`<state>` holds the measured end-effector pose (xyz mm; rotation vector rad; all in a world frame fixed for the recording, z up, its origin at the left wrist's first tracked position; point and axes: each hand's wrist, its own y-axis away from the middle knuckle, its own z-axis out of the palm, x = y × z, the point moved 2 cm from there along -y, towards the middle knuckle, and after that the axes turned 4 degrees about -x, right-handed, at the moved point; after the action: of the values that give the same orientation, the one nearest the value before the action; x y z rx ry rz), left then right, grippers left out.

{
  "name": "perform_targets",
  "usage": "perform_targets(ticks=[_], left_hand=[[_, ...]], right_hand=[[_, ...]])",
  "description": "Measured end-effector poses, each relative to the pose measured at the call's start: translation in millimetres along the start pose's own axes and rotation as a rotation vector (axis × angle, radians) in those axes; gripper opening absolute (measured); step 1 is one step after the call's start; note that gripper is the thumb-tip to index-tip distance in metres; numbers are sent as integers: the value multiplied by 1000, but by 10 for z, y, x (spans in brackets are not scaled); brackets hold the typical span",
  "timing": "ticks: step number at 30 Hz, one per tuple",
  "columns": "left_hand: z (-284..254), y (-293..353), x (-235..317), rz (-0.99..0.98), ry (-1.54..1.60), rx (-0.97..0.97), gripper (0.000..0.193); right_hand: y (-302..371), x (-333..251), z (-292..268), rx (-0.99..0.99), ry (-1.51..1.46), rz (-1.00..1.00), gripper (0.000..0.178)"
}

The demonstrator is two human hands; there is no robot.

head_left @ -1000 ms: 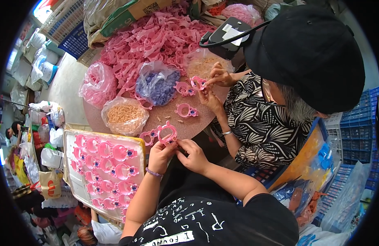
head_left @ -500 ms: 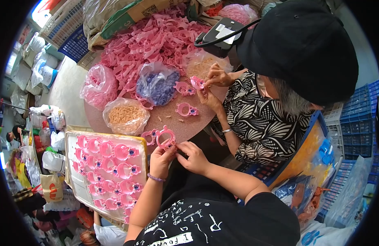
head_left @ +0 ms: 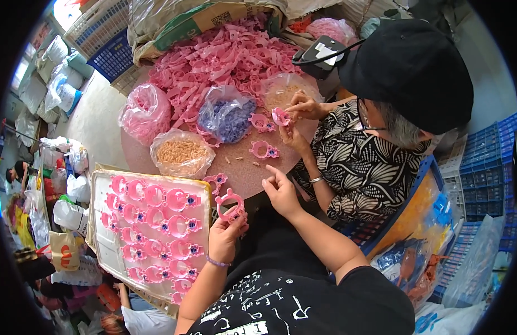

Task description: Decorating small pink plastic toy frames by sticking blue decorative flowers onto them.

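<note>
My left hand (head_left: pixel 227 239) is closed on a pink plastic ring piece with small ear-like bumps (head_left: pixel 231 195), held upright by its lower edge near the table's front. A bracelet circles that wrist. My right hand (head_left: pixel 282 195) is apart from it, index finger stretched toward small beige pieces (head_left: pixel 256 164) on the round table (head_left: pixel 236 181); nothing shows in its fingers. Another pink ring piece (head_left: pixel 216 181) lies just beyond the held one. To the left, a white tray (head_left: pixel 110 245) bears several rows of similar pink pieces with dark blue details.
Across the table lie a heap of pink plastic parts (head_left: pixel 213 64) and bags of beige pieces (head_left: pixel 180 156), purple pieces (head_left: pixel 227 117) and pink pieces (head_left: pixel 146 111). At right, a co-worker in a black cap (head_left: pixel 409 72) handles a pink piece (head_left: pixel 280 116). Blue crates (head_left: pixel 487 173) stand beyond.
My right hand has left the ring piece and moved right and forward toward the beige bits, its index finger extending. My left hand still holds the piece, slightly lower. The view has shifted a little.
</note>
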<state>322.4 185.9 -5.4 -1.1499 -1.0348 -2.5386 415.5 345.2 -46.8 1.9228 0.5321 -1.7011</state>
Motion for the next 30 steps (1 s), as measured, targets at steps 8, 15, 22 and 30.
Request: perform_targets(ticks=[8, 15, 22, 30], left_hand=[[72, -108, -44, -65, -1, 23, 32], [321, -362, -142, -125, -8, -68, 34], [420, -481, -174, -129, -41, -75, 27], [461, -475, -206, -143, -74, -70, 26]], right_hand=[[37, 28, -89, -238, 63, -5, 33], [92, 77, -450, -267, 169, 79, 32], [125, 148, -563, -272, 147, 101, 31], [127, 218, -543, -295, 136, 79, 29]])
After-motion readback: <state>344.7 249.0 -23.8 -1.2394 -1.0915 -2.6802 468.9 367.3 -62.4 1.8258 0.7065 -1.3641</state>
